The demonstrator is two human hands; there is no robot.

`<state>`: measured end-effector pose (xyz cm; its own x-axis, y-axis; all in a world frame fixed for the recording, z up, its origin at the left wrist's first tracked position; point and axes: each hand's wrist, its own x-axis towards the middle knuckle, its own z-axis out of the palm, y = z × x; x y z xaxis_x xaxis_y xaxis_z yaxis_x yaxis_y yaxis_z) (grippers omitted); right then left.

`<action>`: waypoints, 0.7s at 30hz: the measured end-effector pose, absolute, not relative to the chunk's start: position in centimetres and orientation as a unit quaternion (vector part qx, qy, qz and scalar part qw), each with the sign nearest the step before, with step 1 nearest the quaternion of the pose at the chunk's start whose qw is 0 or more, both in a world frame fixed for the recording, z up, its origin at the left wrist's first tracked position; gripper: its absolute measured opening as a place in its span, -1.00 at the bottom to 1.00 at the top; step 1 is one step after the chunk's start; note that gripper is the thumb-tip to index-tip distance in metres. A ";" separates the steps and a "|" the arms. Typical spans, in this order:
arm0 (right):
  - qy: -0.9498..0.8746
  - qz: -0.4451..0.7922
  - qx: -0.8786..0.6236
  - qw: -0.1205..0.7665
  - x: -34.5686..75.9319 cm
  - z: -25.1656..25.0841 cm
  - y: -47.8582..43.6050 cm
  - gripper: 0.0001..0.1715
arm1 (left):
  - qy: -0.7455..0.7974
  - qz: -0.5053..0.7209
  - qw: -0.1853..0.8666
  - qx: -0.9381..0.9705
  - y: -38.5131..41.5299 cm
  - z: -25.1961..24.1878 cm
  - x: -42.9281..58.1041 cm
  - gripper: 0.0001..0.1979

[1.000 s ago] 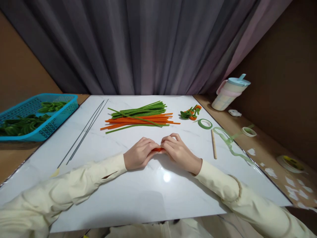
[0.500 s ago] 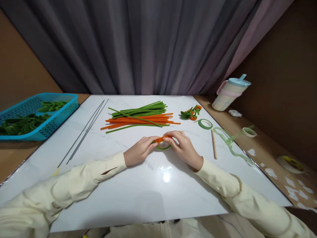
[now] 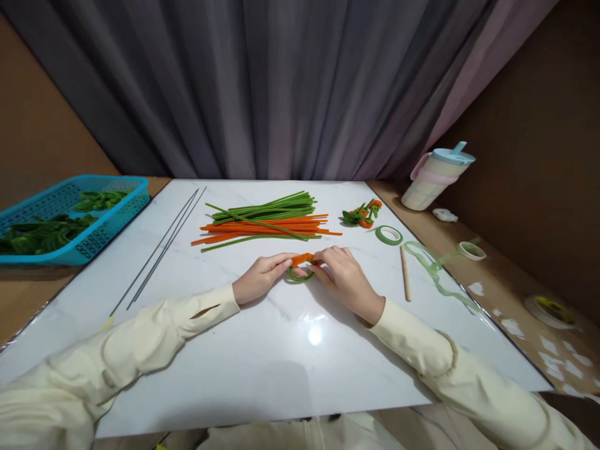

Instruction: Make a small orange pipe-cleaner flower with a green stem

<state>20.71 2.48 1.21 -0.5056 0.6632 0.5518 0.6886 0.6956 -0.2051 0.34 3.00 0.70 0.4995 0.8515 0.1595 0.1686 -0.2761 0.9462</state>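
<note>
Between my two hands is an orange coiled pipe cleaner [image 3: 302, 259] with a green pipe cleaner [image 3: 300, 278] bent in a loop below it. My left hand [image 3: 262, 277] pinches the left end between thumb and fingers. At the right end, my right hand [image 3: 344, 278] is closed on the same piece, its fingertips partly hiding it. Just beyond my hands lie loose orange pipe cleaners [image 3: 267, 228] and a bundle of green pipe cleaners [image 3: 267, 209]. Small orange-and-green pipe cleaner pieces [image 3: 362, 214] sit in a heap to the right.
On the right are a roll of green tape [image 3: 389, 235], a wooden stick [image 3: 405, 273], a crumpled green strip [image 3: 440, 278], a second tape roll [image 3: 471, 250] and a tumbler [image 3: 435, 175]. Thin wires [image 3: 164, 250] lie left, beside a blue basket [image 3: 94, 240] of green pieces.
The orange coil and green loop have shifted slightly left and turned, so more of the orange coil shows. My right fingers have curled in over its right end.
</note>
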 end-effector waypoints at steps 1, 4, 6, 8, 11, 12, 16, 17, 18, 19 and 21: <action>-0.865 -0.011 -0.394 0.312 20.7 1.1 2.5 -0.93 | 0.348 0.350 0.495 0.715 3.0 0.7 0.3 -0.61; -0.858 0.003 -0.404 0.317 20.7 0.8 2.6 -0.93 | 0.340 0.350 0.508 0.710 2.9 0.7 0.3 -0.60; -0.856 0.003 -0.408 0.317 20.8 0.7 2.6 -0.90 | 0.348 0.352 0.500 0.710 2.9 0.6 0.3 -0.60; -0.857 -0.003 -0.408 0.314 20.8 0.7 2.6 -0.87 | 0.365 0.353 0.484 0.713 3.0 0.6 0.4 -0.60; -0.861 -0.003 -0.408 0.305 20.8 0.6 2.7 -0.86 | 0.387 0.355 0.457 0.718 3.1 0.6 0.4 -0.62; -0.862 0.001 -0.408 0.300 20.9 0.7 2.7 -0.85 | 0.393 0.357 0.449 0.719 3.1 0.6 0.4 -0.63; -0.865 0.023 -0.406 0.293 21.0 0.8 2.6 -0.83 | 0.411 0.363 0.429 0.717 3.0 0.7 0.4 -0.64; -0.865 0.027 -0.405 0.295 21.1 0.9 2.6 -0.82 | 0.417 0.366 0.425 0.716 3.0 0.7 0.4 -0.64; -0.864 0.028 -0.404 0.298 21.2 0.9 2.6 -0.81 | 0.421 0.368 0.421 0.714 3.0 0.7 0.4 -0.65; -0.863 0.027 -0.404 0.303 21.3 1.0 2.6 -0.80 | 0.425 0.370 0.418 0.713 3.0 0.6 0.3 -0.65; -0.858 0.014 -0.406 0.314 21.5 1.0 2.8 -0.78 | 0.431 0.373 0.414 0.710 3.1 0.5 0.3 -0.64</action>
<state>21.46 2.77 1.02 -0.4727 0.7055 0.5281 0.6885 0.6697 -0.2784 0.30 3.11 0.47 0.3512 0.9204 0.1721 0.3033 -0.2857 0.9091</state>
